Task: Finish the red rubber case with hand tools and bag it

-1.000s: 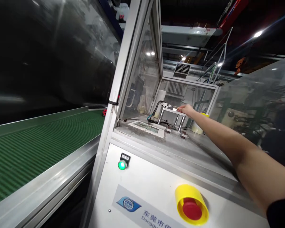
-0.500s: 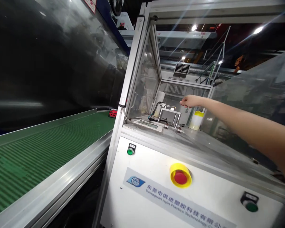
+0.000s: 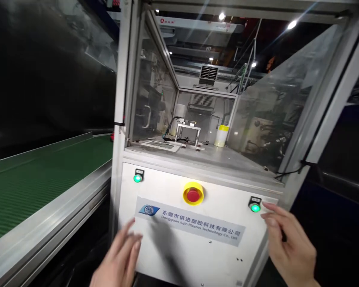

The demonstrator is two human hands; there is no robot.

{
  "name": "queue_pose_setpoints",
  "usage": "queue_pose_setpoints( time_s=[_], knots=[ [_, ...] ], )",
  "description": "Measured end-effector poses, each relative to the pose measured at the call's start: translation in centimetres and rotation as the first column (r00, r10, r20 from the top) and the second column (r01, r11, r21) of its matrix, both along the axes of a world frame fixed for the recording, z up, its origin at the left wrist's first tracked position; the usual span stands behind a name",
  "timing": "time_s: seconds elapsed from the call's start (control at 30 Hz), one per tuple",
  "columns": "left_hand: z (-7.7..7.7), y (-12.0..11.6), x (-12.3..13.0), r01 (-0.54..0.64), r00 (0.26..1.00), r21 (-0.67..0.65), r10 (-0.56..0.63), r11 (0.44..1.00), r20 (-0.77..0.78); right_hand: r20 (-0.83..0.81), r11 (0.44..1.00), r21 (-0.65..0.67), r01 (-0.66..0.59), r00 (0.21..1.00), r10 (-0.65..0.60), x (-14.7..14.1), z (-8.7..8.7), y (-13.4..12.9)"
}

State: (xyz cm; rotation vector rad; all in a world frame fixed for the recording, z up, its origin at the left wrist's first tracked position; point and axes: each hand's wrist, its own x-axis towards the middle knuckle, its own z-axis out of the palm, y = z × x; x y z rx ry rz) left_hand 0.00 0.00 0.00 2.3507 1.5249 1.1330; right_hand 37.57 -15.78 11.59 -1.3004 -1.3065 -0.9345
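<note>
My right hand (image 3: 291, 245) is at the machine's right side, its fingers extended and apart around nothing. Its index fingertip is close beside the lit right green button (image 3: 255, 207); whether they touch I cannot tell. Lower left, my left hand (image 3: 118, 257) is open and empty, fingers pointing up in front of the white front panel (image 3: 173, 255). Above it glows the left green button (image 3: 138, 178), apart from the fingers. Between the two buttons sits a red emergency stop button (image 3: 193, 195) in a yellow ring.
Inside the clear-walled enclosure stand a small metal fixture (image 3: 189, 126) with dark cables and a white container with a yellow top (image 3: 221, 136). A printed sheet (image 3: 161, 146) lies on the deck. A green conveyor belt (image 3: 56, 175) runs along the left.
My right hand has left the enclosure and come down by the right button. My left hand has come into view. Both green buttons are now lit, and the view has shifted right.
</note>
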Motion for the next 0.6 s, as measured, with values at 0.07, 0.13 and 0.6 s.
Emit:
queue_pose_setpoints(
  time_s=[0.07,0.13,0.6],
  knots=[
    [5.0,2.1,0.9,-0.045,0.999,0.142,0.045,0.989,0.002,-0.015,0.997,-0.068,0.037,0.999,-0.038,1.7,-3.0,-0.1],
    [8.5,3.6,1.9,-0.057,0.998,0.176,0.061,0.983,-0.016,0.001,0.993,-0.100,0.058,0.998,-0.058,2.5,-4.7,-0.1],
    [9.9,4.9,2.9,-0.207,0.956,0.345,0.264,0.915,-0.126,0.210,0.863,-0.080,0.500,0.854,-0.476,1.1,-5.7,1.0]
  ],
)
